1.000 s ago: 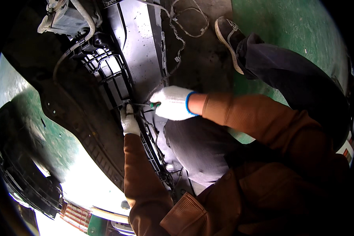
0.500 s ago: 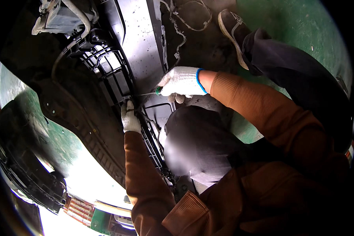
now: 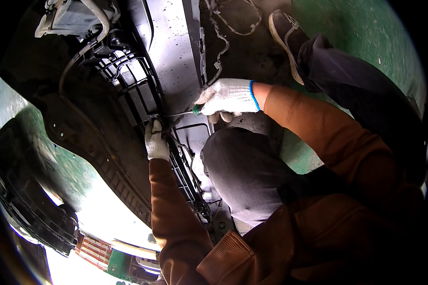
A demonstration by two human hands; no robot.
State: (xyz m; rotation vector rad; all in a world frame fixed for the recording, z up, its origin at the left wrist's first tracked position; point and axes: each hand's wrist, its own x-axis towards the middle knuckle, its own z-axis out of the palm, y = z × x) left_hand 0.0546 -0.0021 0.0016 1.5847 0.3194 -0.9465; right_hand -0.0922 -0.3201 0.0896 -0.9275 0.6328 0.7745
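My right hand (image 3: 229, 99), in a white knit glove with a blue cuff edge, is closed round the green handle of a screwdriver (image 3: 180, 113). Its thin metal shaft points left, and the tip meets the edge of a long black plastic grille (image 3: 142, 97). Just below that tip, my left hand (image 3: 156, 141), also gloved in white, grips the grille's edge with its fingers pointing away from me. What lies beneath those fingertips is hidden. A silver-grey panel (image 3: 173, 52) runs along the grille's right side.
Beyond the panel lies a loose wiring harness (image 3: 222, 45). A dark curved liner (image 3: 92, 128) with a hose (image 3: 67, 78) flanks the grille on the left. At far left a black curved part (image 3: 24, 190) rests on the green floor. My bent knee (image 3: 245, 171) is close by.
The view has shifted slightly. My right hand and the screwdriver appear a little further right, with the tip still at the grille. My left hand keeps its place there.
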